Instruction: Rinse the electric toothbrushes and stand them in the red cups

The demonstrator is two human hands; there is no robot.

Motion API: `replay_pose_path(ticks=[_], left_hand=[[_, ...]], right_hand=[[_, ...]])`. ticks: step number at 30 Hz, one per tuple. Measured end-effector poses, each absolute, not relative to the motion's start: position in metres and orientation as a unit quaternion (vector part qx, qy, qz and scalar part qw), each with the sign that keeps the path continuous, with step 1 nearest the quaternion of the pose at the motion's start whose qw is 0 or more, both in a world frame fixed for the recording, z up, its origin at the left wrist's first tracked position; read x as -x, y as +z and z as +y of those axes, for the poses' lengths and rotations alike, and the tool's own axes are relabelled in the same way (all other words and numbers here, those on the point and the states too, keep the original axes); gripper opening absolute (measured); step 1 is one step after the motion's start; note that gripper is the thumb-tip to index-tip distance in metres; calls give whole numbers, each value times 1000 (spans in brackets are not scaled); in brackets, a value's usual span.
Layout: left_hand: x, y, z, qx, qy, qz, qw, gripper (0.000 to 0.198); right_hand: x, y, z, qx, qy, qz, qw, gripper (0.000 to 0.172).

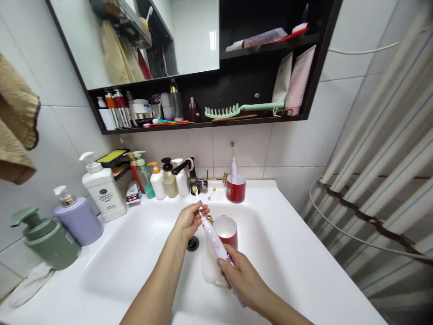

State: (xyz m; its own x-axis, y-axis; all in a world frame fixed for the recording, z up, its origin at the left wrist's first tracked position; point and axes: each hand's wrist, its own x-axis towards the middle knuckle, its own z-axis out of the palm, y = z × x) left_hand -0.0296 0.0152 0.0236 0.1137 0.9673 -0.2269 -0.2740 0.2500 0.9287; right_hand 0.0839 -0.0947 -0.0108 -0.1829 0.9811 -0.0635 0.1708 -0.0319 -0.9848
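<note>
My right hand (pixel 243 273) is wrapped round the pale pink handle of an electric toothbrush (pixel 213 237), which slants up and left over the sink. At its upper end, the fingers of my left hand (pixel 190 221) pinch the thin neck of the brush head (pixel 195 191). Behind the handle a red cup (pixel 232 241) with a white inside stands in the sink, partly hidden by the toothbrush and right hand. A whitish translucent piece (pixel 210 271) lies below it. On the back ledge rests a loose brush head (pixel 212 194).
A second red cup (pixel 236 192) on the ledge holds another electric toothbrush (pixel 234 168). The black faucet (pixel 189 167) stands beside several pump bottles (pixel 170 180). More pump bottles (pixel 104 192) line the left. Overhead is a dark shelf cabinet (pixel 196 125); a striped curtain (pixel 379 158) hangs right.
</note>
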Motion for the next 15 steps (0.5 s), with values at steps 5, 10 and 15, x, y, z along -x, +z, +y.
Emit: replay_pose_path(ticks=[5,10,15], left_hand=[[33,23,7,-274,515,379,718,5],[27,18,9,-274,535,373,707,7],[20,16,4,-268,545,377,700,7]], right_hand=[[-81,-10,-94,502,532,-558,392,18],[-80,-10,-92,499,577,-521,383,21],[-76,-8,-95,493,592,-491,407,20]])
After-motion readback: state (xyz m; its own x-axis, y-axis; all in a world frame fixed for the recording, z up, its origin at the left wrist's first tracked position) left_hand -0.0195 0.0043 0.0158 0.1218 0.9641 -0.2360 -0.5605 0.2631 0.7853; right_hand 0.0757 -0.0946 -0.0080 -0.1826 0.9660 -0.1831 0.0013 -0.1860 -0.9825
